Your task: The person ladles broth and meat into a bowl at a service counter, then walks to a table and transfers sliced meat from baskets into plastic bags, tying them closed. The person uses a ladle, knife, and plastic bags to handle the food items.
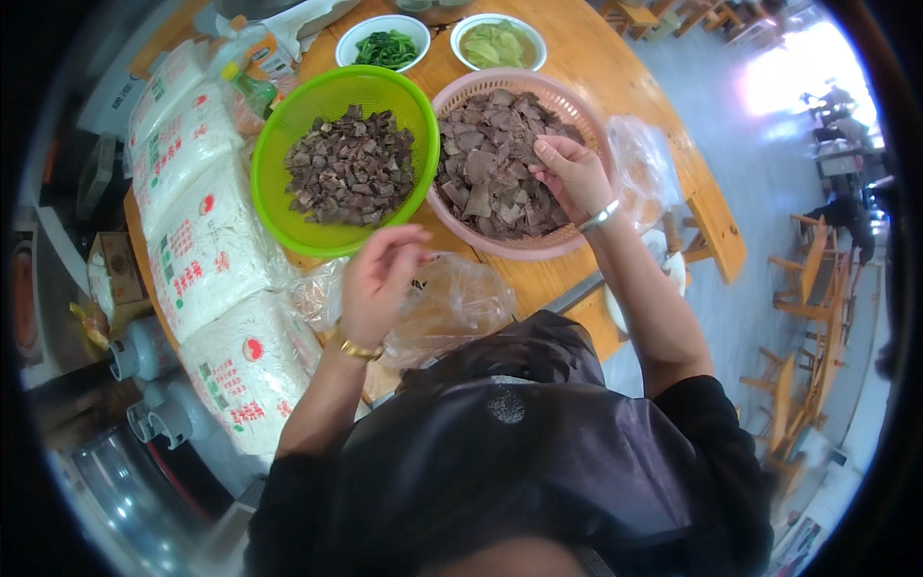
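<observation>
My right hand (570, 173) is over the right side of a pink plastic basket (497, 249), with a thin dark brown piece pinched between thumb and fingers. Thin, flat brown pieces (479, 166), perhaps sliced meat, fill that basket. To its left, touching it, stands a green mesh basket (263, 195) holding smaller brown chunks (353, 169). My left hand (382, 281), slightly blurred, hovers near the green basket's lower rim with its fingers curled; whether it holds anything cannot be made out. A clear plastic bag (461, 292) lies beside it on the wooden table (649, 86).
Bowls of dark leafy greens (386, 50) and pale green vegetable (497, 45) stand behind the baskets. White printed packages (209, 231) line the left edge, near a green-capped bottle (249, 86). Another clear bag (642, 169) and a white plate (674, 267) lie right.
</observation>
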